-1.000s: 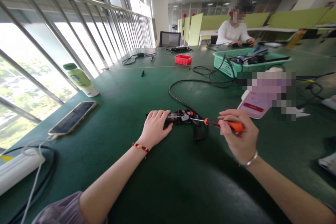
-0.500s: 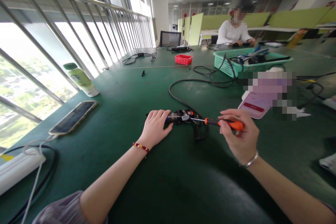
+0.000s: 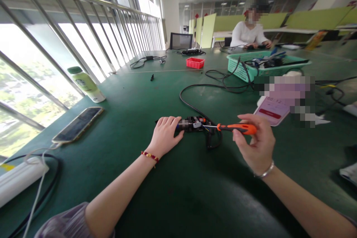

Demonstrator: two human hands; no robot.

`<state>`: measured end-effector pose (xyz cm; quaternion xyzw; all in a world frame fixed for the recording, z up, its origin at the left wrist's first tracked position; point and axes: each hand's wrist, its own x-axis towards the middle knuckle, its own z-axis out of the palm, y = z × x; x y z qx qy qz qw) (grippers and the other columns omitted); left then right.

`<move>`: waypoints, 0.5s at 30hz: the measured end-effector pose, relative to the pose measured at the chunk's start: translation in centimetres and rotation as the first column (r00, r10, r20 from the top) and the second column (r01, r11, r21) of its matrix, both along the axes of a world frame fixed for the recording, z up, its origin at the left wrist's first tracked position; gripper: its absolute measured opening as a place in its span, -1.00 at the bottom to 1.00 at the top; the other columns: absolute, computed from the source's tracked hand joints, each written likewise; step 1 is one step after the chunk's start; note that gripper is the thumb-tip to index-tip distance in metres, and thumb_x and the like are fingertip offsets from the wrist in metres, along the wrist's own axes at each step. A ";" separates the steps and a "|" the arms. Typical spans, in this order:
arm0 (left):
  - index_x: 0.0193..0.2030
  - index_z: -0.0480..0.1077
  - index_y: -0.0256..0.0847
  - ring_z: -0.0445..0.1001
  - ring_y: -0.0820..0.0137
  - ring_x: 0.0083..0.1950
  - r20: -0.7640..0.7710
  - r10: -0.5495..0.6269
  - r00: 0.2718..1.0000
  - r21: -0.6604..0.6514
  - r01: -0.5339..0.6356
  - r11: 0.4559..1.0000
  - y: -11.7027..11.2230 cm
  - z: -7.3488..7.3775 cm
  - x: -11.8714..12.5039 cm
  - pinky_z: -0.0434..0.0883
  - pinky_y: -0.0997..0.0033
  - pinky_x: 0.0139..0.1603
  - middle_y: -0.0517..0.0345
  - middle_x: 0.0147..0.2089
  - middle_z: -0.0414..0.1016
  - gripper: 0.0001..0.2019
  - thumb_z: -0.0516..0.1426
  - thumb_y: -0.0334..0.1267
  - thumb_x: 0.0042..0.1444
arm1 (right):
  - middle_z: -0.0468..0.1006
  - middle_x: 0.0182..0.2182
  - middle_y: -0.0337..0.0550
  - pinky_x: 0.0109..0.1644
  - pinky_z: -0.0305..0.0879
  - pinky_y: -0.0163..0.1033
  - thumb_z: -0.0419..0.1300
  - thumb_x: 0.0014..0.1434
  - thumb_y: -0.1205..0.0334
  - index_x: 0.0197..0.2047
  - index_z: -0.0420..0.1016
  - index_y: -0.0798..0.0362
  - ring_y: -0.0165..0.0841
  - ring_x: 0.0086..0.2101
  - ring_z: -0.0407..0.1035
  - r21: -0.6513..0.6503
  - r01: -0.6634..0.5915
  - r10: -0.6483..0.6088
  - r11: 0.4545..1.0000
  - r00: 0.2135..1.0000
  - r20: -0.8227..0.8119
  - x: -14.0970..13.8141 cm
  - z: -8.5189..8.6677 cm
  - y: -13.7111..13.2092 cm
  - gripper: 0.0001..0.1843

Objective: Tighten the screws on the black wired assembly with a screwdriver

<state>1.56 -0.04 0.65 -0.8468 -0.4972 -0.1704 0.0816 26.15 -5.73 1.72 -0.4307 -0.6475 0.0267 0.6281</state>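
A small black electronic device (image 3: 192,123) with coloured wires lies on the green table (image 3: 134,104), a black cable (image 3: 192,98) running from it. My left hand (image 3: 165,135) presses flat on the device's left end, fingers stretched out. My right hand (image 3: 255,143) is closed on an orange-handled screwdriver (image 3: 237,128). The screwdriver lies nearly level, its metal tip at the device's right end among the wires.
A phone (image 3: 76,124) on a white lead and a green-capped bottle (image 3: 86,84) lie left. A white power strip (image 3: 19,180) is near left. A red bin (image 3: 195,63), a green basket (image 3: 262,65) with cables and a pink-screened phone (image 3: 275,108) sit beyond. A person sits at the far end.
My right hand's fingers have shifted on the screwdriver handle, which now shows more on top. The left hand and the device have stayed put.
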 end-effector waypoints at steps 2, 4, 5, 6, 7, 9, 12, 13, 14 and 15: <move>0.11 0.29 -0.29 0.35 0.17 0.01 -0.002 -0.001 1.000 0.002 0.001 1.000 0.0 -0.1 0.0 0.26 0.12 0.13 -0.02 -0.01 0.42 -0.60 0.06 -0.16 0.18 | 0.39 -0.22 -0.16 -0.39 0.39 -0.23 0.21 0.03 0.40 -0.04 0.35 -0.03 -0.38 -0.40 0.40 -0.012 -0.042 0.042 0.999 0.999 -0.026 0.1 -0.2 0.1 -0.61; 0.11 0.29 -0.30 0.35 0.17 0.00 -0.002 -0.001 1.000 0.004 0.001 1.000 0.0 -0.1 0.0 0.27 0.13 0.13 -0.02 -0.01 0.42 -0.60 0.06 -0.16 0.18 | 0.39 -0.22 -0.16 -0.39 0.39 -0.22 0.21 0.04 0.38 -0.04 0.35 -0.04 -0.37 -0.41 0.41 -0.014 -0.048 0.048 0.999 0.998 -0.032 0.1 -0.3 0.1 -0.62; 0.11 0.29 -0.30 0.35 0.17 0.01 -0.001 -0.001 1.000 0.006 0.001 1.000 0.1 -0.2 0.0 0.27 0.13 0.13 -0.02 -0.01 0.42 -0.60 0.06 -0.16 0.18 | 0.41 -0.25 -0.18 -0.40 0.39 -0.23 0.22 0.04 0.36 -0.08 0.37 -0.05 -0.37 -0.42 0.41 -0.011 -0.033 0.033 0.999 0.999 -0.021 0.1 -0.2 0.1 -0.66; 0.11 0.29 -0.29 0.35 0.17 0.01 0.000 0.000 1.000 0.008 0.000 1.000 0.1 -0.2 0.0 0.27 0.13 0.13 -0.02 -0.01 0.42 -0.61 0.06 -0.17 0.18 | 0.43 -0.29 -0.20 -0.40 0.39 -0.23 0.23 0.04 0.35 -0.14 0.39 -0.05 -0.37 -0.42 0.41 -0.008 -0.015 0.015 1.000 1.000 -0.001 0.1 -0.1 0.1 -0.72; 0.11 0.29 -0.29 0.35 0.17 0.01 0.001 0.000 1.000 0.010 0.000 1.000 0.1 -0.2 0.0 0.27 0.14 0.13 -0.02 -0.01 0.43 -0.61 0.06 -0.17 0.18 | 0.45 -0.32 -0.21 -0.40 0.39 -0.25 0.24 0.04 0.35 -0.21 0.41 -0.05 -0.37 -0.43 0.42 -0.004 0.000 0.000 1.000 1.000 0.022 0.0 0.1 0.0 -0.79; 0.10 0.29 -0.27 0.36 0.17 0.01 0.001 0.001 1.000 0.012 -0.001 1.000 0.1 -0.2 0.1 0.27 0.14 0.13 -0.01 -0.01 0.43 -0.61 0.06 -0.16 0.17 | 0.47 -0.37 -0.24 -0.40 0.39 -0.27 0.24 0.05 0.35 -0.30 0.40 -0.03 -0.38 -0.43 0.43 0.000 0.015 -0.015 1.000 0.998 0.058 -0.1 0.3 0.0 -0.86; 0.10 0.29 -0.26 0.37 0.18 0.01 0.001 0.001 1.000 0.012 -0.001 1.000 0.1 -0.1 0.1 0.27 0.13 0.13 -0.01 -0.02 0.43 -0.62 0.06 -0.17 0.17 | 0.45 -0.36 -0.24 -0.38 0.39 -0.26 0.23 0.02 0.38 -0.22 0.41 -0.01 -0.39 -0.41 0.41 0.022 0.031 -0.033 0.999 0.997 0.064 0.0 0.4 0.0 -0.78; 0.10 0.29 -0.26 0.37 0.18 0.00 0.001 0.001 1.000 0.012 -0.001 1.000 0.1 -0.1 0.1 0.28 0.13 0.12 -0.01 -0.02 0.43 -0.62 0.06 -0.17 0.17 | 0.44 -0.33 -0.22 -0.37 0.39 -0.25 0.22 0.01 0.39 -0.18 0.40 -0.01 -0.38 -0.40 0.40 0.028 0.033 -0.035 0.999 0.998 0.055 0.0 0.3 0.0 -0.73; 0.10 0.29 -0.26 0.37 0.18 0.00 0.000 0.001 1.000 0.012 -0.001 1.000 0.1 -0.1 0.0 0.28 0.13 0.12 -0.01 -0.02 0.43 -0.62 0.06 -0.17 0.17 | 0.43 -0.30 -0.20 -0.35 0.39 -0.24 0.21 0.00 0.40 -0.14 0.40 0.00 -0.37 -0.38 0.40 0.031 0.027 -0.028 0.999 0.998 0.048 0.0 0.2 0.0 -0.68; 0.10 0.29 -0.27 0.37 0.18 0.00 -0.001 0.002 1.000 0.011 -0.002 1.000 0.1 -0.1 0.0 0.28 0.13 0.12 -0.01 -0.02 0.43 -0.62 0.06 -0.17 0.17 | 0.43 -0.28 -0.18 -0.33 0.40 -0.23 0.20 -0.01 0.41 -0.10 0.39 0.00 -0.37 -0.37 0.41 0.033 0.016 -0.018 0.999 0.999 0.044 0.1 0.1 0.0 -0.65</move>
